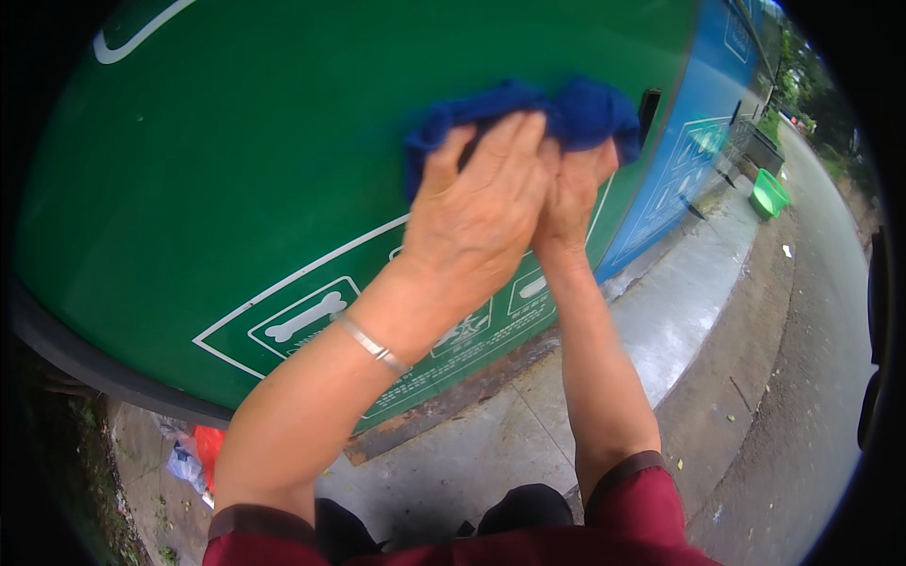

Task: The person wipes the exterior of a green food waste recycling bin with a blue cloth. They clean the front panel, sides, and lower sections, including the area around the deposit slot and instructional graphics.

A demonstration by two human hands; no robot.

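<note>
A green metal panel [248, 141] with white printed pictograms, one of them a bone, fills much of the view. Against its upper right part lies a bunched blue cloth [594, 113], slightly blurred. My left hand [488, 191], with a metal bracelet on its wrist, presses on the cloth with fingers stretched upward. Close beside it on the right, my right hand [577, 180] is on the cloth too, its fingers partly hidden under the folds. The two hands touch or overlap. A dark slot [648, 113] in the panel is just right of the cloth.
A blue panel [655, 184] adjoins the green one at right. Beyond it, a green plastic basin [768, 194] stands on the pavement near a road [821, 283]. Red and clear plastic bags [198, 456] lie on the ground at lower left. A concrete slab [495, 424] runs below the panel.
</note>
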